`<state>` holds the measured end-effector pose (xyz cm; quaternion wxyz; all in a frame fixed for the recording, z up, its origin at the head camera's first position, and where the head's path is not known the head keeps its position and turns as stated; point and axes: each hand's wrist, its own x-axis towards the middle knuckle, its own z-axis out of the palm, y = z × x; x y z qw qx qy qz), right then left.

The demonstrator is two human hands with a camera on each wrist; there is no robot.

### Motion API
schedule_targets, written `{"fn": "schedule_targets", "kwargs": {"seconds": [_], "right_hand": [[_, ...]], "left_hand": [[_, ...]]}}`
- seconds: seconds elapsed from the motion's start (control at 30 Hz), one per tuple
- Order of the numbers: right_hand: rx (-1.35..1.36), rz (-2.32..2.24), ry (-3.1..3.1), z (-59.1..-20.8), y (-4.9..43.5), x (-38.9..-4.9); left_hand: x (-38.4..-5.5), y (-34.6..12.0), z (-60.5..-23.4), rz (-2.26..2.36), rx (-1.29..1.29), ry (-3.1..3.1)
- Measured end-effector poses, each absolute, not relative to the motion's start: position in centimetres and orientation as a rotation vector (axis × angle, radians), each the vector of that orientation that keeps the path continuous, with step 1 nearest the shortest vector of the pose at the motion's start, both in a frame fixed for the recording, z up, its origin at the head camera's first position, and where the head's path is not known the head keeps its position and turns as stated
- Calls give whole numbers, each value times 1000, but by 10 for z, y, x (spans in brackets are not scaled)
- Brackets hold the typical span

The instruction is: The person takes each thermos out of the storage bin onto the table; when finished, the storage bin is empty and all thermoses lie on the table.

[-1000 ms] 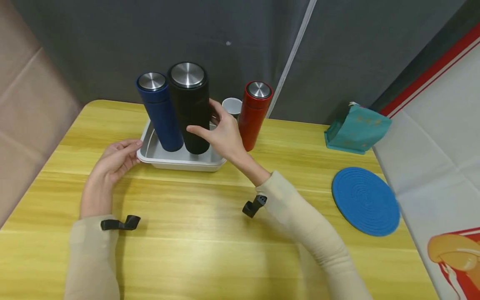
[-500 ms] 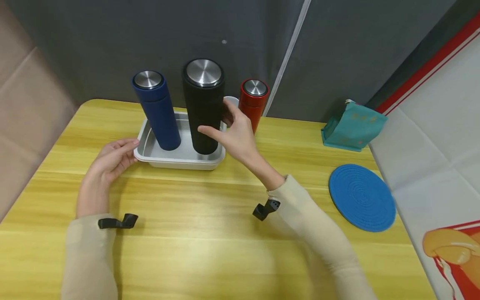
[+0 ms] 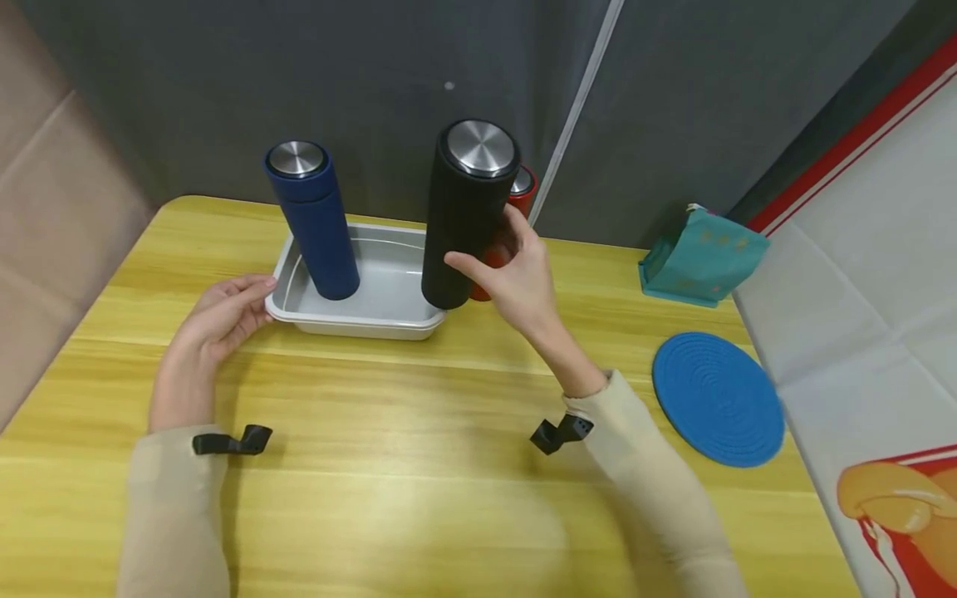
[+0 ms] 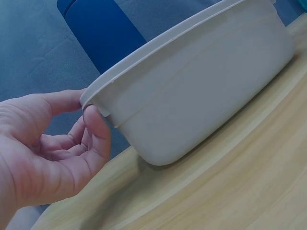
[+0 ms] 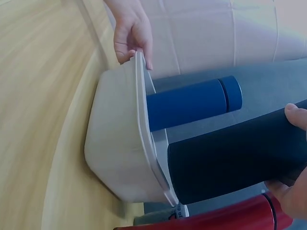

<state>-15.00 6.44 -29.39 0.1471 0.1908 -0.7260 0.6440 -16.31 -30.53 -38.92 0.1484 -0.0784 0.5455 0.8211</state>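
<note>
My left hand (image 3: 228,320) pinches the left rim of a whitish plastic tub (image 4: 192,86) that rests on the table. Inside the tub a blue thermos flask (image 3: 321,228) stands upright with a steel-topped lid. A larger black thermos flask (image 3: 467,216) is in my right hand (image 3: 516,278), thumb and fingers around its side. In the right wrist view its base (image 5: 180,175) is raised above the tub's right rim, slightly tilted. Behind it a red thermos flask (image 3: 522,193) stands right of the tub, mostly covered by the black one and my hand.
Part of a pale cup (image 5: 181,211) shows between the tub and the red flask in the right wrist view. A teal bag (image 3: 703,256) stands at the back right, with a round blue mat (image 3: 718,399) in front. A dark curtain (image 3: 336,83) borders the table's back edge.
The black thermos has moved right in my right hand, from over the tub beside the blue flask to its right rim, now covering most of the red flask. My left hand stays on the rim.
</note>
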Motion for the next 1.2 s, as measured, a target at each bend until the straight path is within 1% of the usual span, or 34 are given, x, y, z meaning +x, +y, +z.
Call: {"fn": "schedule_targets", "kwargs": {"seconds": [0.43,0.83,1.07,1.2], "right_hand": [[516,1841,-2090,-299,82,-149],[510,1793,-2097,-311,103,-146],[374,1821,-2143,-304,117,-130],[304,1794,-2187,-303,122,-129]], "left_hand": [[-161,-307,-389,2387,-200,1549],[-162,-305,-390,2391,-206,1543],[-164,-303,-390,2380,-207,1550],[-164,-305,-390,2380,-209,1549]]}}
